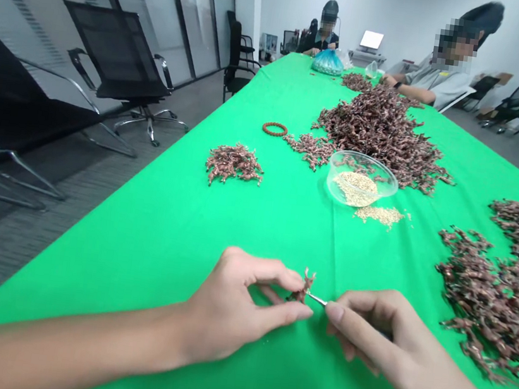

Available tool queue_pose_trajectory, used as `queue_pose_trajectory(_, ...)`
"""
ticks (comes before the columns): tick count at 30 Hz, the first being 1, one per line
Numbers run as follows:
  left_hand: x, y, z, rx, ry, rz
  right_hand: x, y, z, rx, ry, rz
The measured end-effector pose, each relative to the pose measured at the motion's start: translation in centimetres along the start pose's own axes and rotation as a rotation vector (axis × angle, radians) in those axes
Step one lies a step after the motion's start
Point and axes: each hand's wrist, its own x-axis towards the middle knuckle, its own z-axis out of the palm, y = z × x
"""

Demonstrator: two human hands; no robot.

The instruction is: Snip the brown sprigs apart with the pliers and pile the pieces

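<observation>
Fingers (275, 274) of the left hand (228, 308) pinch a twisted reddish-brown cluster (303, 288) at the near side of the green-covered table (130, 305). A thin metal pick (317, 300), gripped closely in the right hand (378, 331), touches it; a glass bowl (359, 180) of grains sits farther off, and large heaps of clusters (497, 296) remain at right.

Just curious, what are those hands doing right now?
Left hand pinching a reddish-brown twisted cluster. Right hand holding a thin metal pick, tip at the cluster. Larger heap off to the right.

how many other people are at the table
2. One person sits at the far end of the green-covered table, behind a blue plastic bag; another person sits along its right side. Others could be hidden out of frame.
</observation>
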Motion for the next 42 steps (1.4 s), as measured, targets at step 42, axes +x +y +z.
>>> queue_pose_trajectory(42,-0.1,0.1,-0.1,0.009,-0.044,-0.081,0.5,-0.4,1.1,-0.476,0.416,-0.5)
